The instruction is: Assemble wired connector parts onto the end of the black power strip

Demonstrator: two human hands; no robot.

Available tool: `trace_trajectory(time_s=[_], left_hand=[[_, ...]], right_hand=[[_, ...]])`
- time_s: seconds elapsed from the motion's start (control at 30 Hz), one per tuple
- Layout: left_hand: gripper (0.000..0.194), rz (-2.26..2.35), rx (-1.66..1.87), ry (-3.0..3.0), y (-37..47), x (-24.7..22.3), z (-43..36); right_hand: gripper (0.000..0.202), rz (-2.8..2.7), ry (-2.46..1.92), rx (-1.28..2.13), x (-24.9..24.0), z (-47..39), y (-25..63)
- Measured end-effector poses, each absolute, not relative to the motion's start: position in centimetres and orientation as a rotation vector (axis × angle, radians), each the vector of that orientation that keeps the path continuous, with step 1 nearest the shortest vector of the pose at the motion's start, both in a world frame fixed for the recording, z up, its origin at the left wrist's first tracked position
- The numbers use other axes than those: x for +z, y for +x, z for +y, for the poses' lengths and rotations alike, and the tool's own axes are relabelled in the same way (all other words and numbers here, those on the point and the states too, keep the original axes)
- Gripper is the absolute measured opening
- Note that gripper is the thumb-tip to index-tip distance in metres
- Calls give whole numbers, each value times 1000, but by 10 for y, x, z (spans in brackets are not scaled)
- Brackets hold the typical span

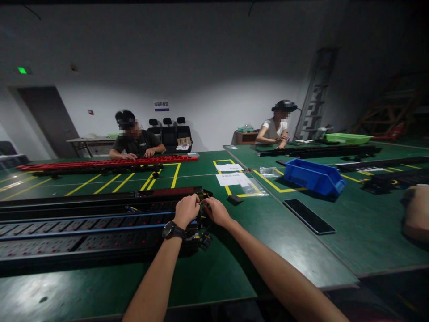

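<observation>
A long black rail assembly with blue strips and red dots lies on the green table, its right end near the middle of the view. At that end my left hand, with a black watch on its wrist, is closed on something I cannot make out. Just to its right my right hand is pinched at the same end, its fingertips close to the left ones; what it holds is too small to name. Below the hands a small black part with wires sticks out from the rail's end.
A small black block, paper sheets, a phone and a blue bin lie to the right. Beyond are a red rail and two people working. Another person's arm shows at the right edge.
</observation>
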State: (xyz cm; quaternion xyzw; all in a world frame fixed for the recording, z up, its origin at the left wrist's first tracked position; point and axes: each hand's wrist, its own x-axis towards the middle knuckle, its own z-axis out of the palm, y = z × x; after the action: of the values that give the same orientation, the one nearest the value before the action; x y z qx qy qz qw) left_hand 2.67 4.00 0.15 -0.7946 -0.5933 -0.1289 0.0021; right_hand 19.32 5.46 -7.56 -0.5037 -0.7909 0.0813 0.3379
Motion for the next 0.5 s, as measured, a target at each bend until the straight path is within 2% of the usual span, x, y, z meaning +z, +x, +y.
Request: trace_trajectory(time_s=[0.5], left_hand=[[22,-1871,-386,-2481,27,3,38]], right_hand=[[21,-2054,-1338,190,-76,54,192]])
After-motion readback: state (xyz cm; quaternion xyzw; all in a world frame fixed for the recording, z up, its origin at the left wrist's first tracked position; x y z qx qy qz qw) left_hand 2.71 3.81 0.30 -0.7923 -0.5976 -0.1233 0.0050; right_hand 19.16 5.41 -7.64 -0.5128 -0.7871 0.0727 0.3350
